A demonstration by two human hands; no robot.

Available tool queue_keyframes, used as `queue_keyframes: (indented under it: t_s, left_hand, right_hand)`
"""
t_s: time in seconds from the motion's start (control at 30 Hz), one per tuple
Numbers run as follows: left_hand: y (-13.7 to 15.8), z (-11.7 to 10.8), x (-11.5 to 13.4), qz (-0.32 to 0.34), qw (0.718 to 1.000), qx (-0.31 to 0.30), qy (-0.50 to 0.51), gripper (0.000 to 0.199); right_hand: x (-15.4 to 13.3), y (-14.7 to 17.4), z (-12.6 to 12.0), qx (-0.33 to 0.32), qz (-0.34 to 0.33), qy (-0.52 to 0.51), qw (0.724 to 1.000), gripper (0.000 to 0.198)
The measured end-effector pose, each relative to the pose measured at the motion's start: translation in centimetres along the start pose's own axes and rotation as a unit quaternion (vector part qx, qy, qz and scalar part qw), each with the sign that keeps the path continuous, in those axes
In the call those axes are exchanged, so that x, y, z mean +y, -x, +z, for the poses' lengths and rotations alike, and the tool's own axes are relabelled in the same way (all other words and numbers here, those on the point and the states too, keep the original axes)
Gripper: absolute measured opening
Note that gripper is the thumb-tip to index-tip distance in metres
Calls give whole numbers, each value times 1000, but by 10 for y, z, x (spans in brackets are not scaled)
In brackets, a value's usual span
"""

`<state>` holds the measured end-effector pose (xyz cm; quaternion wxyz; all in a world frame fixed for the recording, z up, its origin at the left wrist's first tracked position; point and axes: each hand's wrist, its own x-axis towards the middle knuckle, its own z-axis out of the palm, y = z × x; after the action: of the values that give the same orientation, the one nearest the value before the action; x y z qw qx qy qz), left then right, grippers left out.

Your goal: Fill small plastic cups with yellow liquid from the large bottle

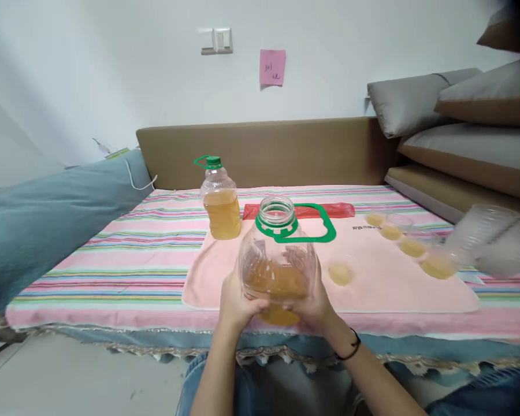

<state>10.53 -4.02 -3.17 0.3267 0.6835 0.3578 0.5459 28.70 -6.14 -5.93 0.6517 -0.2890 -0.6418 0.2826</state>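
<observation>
The left hand (236,297) and right hand (319,300) are clasping a clear, round-shouldered plastic jug (278,268), fingers curling around its sides, by the near edge of a soft pink mat (385,294). Amber liquid (277,283) is settling inside; a green loop handle (312,238) is jutting rightward. Clear cups (411,247) are standing at right, while a ridged, capped bottle (222,214) is rising farther back

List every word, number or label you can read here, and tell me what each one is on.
"30" and a third character, "1" or "l": handwritten on the pink sticky note; the line below it is too small to read.
"new star": printed upside down on the pink mat, slightly blurred; a mark beside it is unclear.
No readable text: open bottle, capped bottle.
</observation>
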Motion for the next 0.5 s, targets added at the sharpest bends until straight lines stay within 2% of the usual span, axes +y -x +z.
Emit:
queue_keyframes:
  t_s: [0.13, 0.3, 0.4, 0.5]
  left_hand:
    - [-13, -19, -4, -4, 995, 73, -61, 106]
    - [-31, -22, -15, -6, 987, 153, -57, 98]
    - [-42, -22, -26, -2, 984, 179, -23, 99]
    - [-49, -23, -32, -9, 986, 167, -4, 97]
  right_hand:
    - [30, -34, 26, -29, -48, -37, 998, 115]
    - [51, -70, 50, -36, -78, -74, 994, 108]
    - [62, -83, 57, -45, -84, -83, 992, 105]
    - [73, -90, 60, -45, -78, -73, 993, 105]
